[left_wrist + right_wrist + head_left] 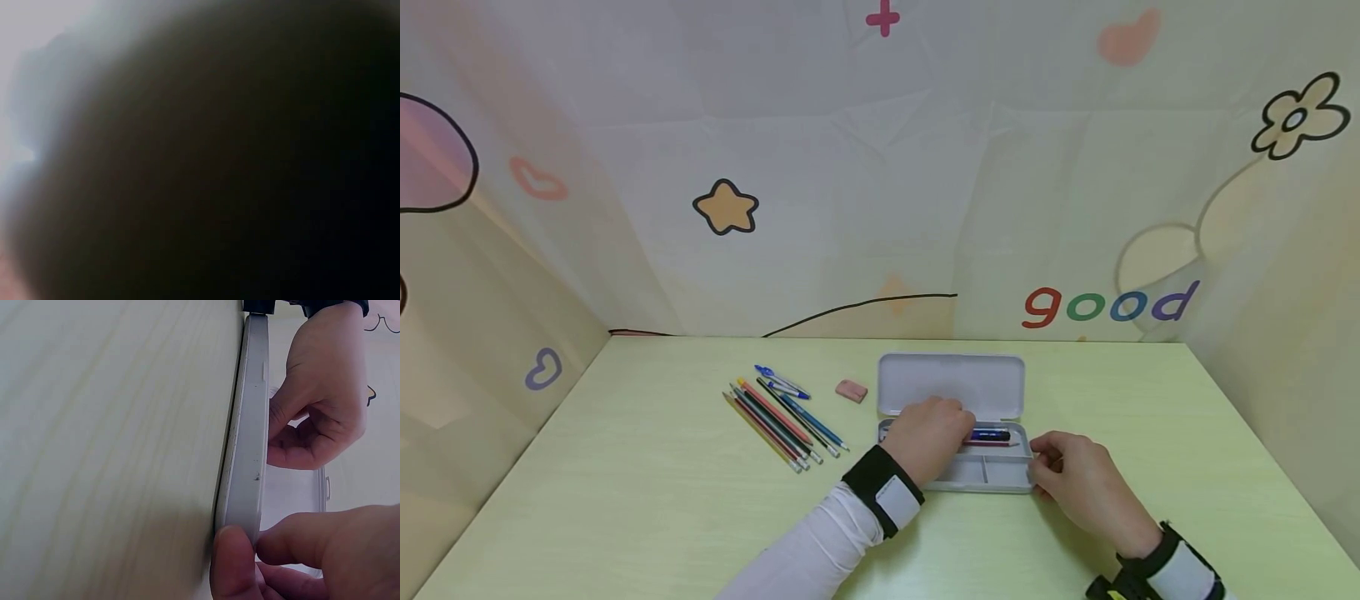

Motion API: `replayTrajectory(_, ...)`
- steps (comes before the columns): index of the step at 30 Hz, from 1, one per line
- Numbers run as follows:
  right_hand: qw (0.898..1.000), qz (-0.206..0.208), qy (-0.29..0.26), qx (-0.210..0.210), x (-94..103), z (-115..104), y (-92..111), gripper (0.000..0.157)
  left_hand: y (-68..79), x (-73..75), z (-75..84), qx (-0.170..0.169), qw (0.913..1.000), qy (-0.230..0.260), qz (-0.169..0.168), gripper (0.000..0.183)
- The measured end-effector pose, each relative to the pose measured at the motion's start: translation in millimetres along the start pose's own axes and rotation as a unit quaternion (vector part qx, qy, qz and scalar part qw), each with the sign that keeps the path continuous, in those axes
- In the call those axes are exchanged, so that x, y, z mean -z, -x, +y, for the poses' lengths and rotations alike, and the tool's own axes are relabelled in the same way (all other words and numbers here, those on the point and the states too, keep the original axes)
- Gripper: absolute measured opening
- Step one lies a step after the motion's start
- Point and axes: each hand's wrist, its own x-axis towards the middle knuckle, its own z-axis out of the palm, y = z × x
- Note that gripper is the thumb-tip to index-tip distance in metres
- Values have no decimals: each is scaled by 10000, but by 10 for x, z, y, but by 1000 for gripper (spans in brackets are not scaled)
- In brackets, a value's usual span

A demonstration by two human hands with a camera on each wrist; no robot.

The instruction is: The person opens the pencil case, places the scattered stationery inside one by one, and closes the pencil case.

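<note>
An open pencil case (951,475) lies on the table, its lid (951,385) folded back. My left hand (929,433) reaches into the long upper compartment with bent fingers; in the right wrist view, the fingertips are hidden behind the case's front wall. I cannot tell whether they hold anything. A blue pen (991,434) and a dark red pencil (988,444) lie in that compartment, partly covered by this hand. At the case's right end, my right hand (1075,477) pinches the corner between thumb and fingers. The left wrist view is mostly dark and blurred.
Left of the case, several pencils (775,421) lie side by side. Beyond them are blue-and-white pens (781,381), and a pink eraser (852,390) sits near the lid. A printed cloth backdrop (850,208) rises behind the table (647,500).
</note>
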Motion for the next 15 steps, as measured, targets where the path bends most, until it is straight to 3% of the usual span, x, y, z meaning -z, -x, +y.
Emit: replayTrajectory(15, 10000, 17, 7, 35, 1, 6, -5, 25, 9, -30, -21, -37, 10000, -72, -6, 9)
